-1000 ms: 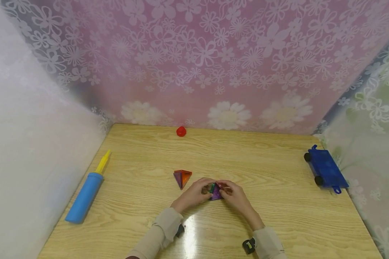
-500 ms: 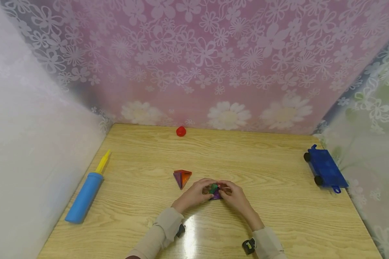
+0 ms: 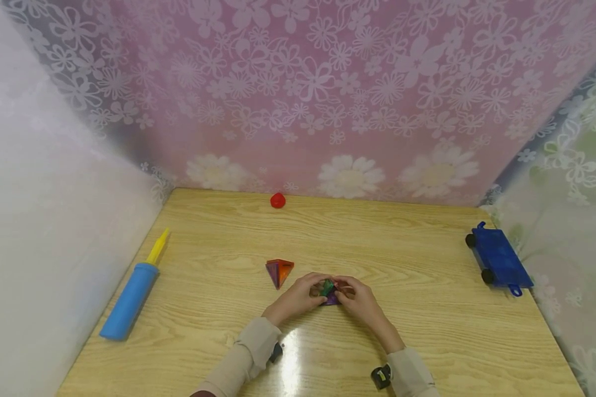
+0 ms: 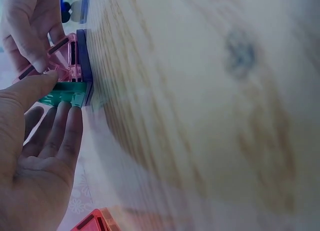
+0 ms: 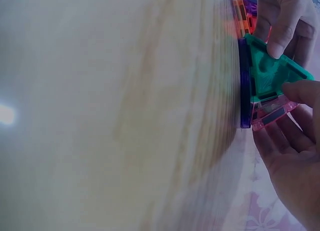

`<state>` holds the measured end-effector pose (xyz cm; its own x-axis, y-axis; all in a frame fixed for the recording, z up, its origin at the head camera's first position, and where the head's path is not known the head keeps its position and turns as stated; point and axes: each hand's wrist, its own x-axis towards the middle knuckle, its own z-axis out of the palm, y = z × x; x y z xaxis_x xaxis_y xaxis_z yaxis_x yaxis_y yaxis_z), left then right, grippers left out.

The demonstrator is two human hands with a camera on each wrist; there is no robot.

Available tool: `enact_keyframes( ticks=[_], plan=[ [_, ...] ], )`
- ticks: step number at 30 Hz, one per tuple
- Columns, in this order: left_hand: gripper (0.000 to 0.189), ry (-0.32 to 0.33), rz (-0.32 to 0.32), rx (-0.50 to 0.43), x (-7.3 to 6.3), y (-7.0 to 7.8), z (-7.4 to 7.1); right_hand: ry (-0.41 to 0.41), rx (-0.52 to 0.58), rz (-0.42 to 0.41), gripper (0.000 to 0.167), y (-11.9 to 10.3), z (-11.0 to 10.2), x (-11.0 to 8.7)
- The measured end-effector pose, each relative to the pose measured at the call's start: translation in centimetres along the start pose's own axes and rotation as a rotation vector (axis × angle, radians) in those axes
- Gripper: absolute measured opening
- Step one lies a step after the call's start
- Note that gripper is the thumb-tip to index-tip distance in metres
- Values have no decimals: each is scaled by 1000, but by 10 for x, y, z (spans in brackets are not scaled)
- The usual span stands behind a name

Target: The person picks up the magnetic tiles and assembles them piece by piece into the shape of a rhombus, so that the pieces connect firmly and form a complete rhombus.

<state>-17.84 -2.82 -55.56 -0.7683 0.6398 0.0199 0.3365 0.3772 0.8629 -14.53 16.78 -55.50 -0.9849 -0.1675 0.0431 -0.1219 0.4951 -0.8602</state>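
Observation:
In the head view, my left hand (image 3: pixel 300 295) and right hand (image 3: pixel 358 300) meet over a small build of translucent magnetic tiles. A purple tile (image 5: pixel 244 86) lies flat on the table as its base. On it a green triangular tile (image 5: pixel 270 73) leans beside a pink triangular tile (image 4: pixel 62 58), their edges meeting. My left hand pinches the green tile, thumb on its face and fingers behind. The right hand holds the pink tile between thumb and fingers, with its thumb near the green tile's upper corner. Fingers hide part of the build.
An orange and purple tile pyramid (image 3: pixel 279 272) stands just left of my hands. The blue pump (image 3: pixel 130 300) with a yellow nozzle lies at the left edge. A blue wheeled car base (image 3: pixel 499 256) is at the right, and a small red object (image 3: pixel 277 200) at the back.
The green tile has tilted, showing more of its face and covering more of the purple base. Both hands stay in nearly the same place.

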Motion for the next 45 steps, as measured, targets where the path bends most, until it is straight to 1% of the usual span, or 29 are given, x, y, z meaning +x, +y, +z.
enact_keyframes(
  ticks=[4,6,8,13,16,21,25,29,32,36,41,43,45],
  plan=[
    [53,-4,-32,10,-1,0,-1,-23,-6,18,38,-1,-1,-1],
    [54,-4,-40,19,-1,-1,-1,-30,-18,12,40,-1,-2,-1],
    [55,-6,-48,28,-1,-1,-1,-32,-31,-16,40,-2,-2,-1],
    [55,-9,-55,47,-1,0,-3,-22,-59,-122,38,-1,-3,0],
    [54,-12,-64,44,-1,0,-3,-31,-47,-141,36,-1,-3,0],
    [51,-16,-72,28,-1,1,-3,-43,-17,-127,34,0,-3,-1],
    [47,-10,-40,30,-1,0,-3,-33,4,-136,33,1,-2,0],
    [45,2,-13,39,-1,-1,-4,-23,-20,-154,31,1,-3,0],
    [43,21,-21,44,-1,0,-6,-8,-52,-160,31,-2,-4,0],
    [41,52,-34,52,-1,2,-9,13,-80,-146,32,-2,-4,-1],
    [39,71,-18,58,-2,7,-18,29,-83,-122,31,-1,-3,-1],
    [39,75,-8,55,-3,10,-24,33,-82,-114,29,0,-2,-1],
    [40,89,11,85,-4,13,-32,35,-76,-101,28,-1,-2,-1]
  ],
)
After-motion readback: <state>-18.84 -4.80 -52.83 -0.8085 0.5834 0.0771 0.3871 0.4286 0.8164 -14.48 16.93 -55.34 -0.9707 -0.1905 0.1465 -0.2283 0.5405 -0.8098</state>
